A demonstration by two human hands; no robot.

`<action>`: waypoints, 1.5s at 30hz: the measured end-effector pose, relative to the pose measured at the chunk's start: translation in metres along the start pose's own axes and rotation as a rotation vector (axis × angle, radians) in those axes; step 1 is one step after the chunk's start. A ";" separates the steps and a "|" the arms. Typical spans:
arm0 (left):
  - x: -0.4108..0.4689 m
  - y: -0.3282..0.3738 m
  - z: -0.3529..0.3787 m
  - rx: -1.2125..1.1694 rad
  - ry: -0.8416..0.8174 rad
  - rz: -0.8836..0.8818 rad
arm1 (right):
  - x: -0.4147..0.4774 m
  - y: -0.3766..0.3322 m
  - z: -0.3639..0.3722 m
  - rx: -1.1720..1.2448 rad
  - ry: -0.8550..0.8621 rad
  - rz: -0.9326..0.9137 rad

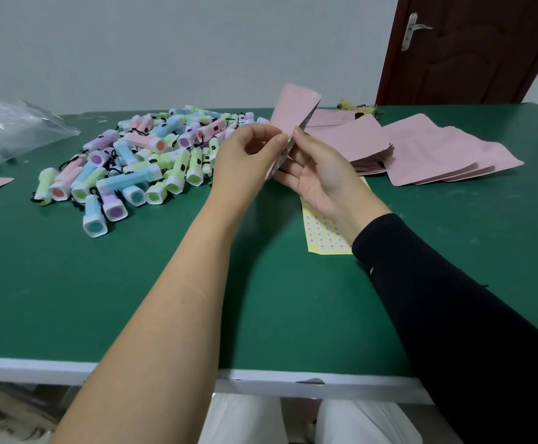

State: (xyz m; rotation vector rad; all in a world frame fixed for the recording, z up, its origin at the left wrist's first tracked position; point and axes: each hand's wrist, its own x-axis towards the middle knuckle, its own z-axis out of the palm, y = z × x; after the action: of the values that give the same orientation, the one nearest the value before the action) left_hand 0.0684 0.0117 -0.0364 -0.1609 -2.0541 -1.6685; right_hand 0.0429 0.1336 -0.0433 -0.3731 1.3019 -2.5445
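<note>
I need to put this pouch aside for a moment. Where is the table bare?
The near strip of green table, in front of the flashlight pile, is bare. So is the stretch right of the sticker sheet, in front of the pink pouch stacks. The middle band, from flashlights to pouches, is crowded.

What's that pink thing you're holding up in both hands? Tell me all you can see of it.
The pink pouch is a flat, matte, pale pink bag with rounded top corners; its near edge shows a silvery-grey lining. It stands nearly upright, lifted above the green table. The left hand pinches its near edge, and the right hand holds it from the other side.
</note>
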 end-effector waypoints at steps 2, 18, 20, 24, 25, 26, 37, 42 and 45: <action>0.000 -0.001 0.000 0.028 0.013 0.022 | -0.001 0.001 0.002 -0.010 0.008 -0.016; -0.006 0.002 0.016 0.268 0.125 0.288 | -0.009 0.003 0.020 -1.032 0.312 -0.631; -0.009 0.007 0.016 0.162 0.140 0.249 | -0.012 0.001 0.023 -1.192 0.304 -0.740; -0.009 0.010 0.015 -0.005 0.054 0.069 | -0.008 -0.002 0.016 -1.571 0.258 -0.747; -0.008 0.009 0.014 -0.027 0.026 0.030 | -0.006 -0.001 0.014 -1.641 0.261 -0.726; -0.007 0.008 0.014 -0.036 0.011 -0.003 | -0.005 0.000 0.014 -1.687 0.264 -0.712; 0.000 -0.003 0.011 0.246 0.046 -0.005 | -0.001 0.007 0.016 -1.839 0.301 -0.591; -0.002 -0.002 0.008 0.266 0.033 0.021 | -0.004 0.009 0.016 -1.512 0.284 -0.558; -0.004 0.004 0.011 0.126 0.073 -0.025 | -0.005 0.008 0.018 -1.348 0.287 -0.581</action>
State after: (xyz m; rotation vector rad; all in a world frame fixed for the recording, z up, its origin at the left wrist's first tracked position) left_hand 0.0700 0.0239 -0.0365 -0.0319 -2.1061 -1.5310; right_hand 0.0547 0.1175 -0.0402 -0.6813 3.2578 -1.6064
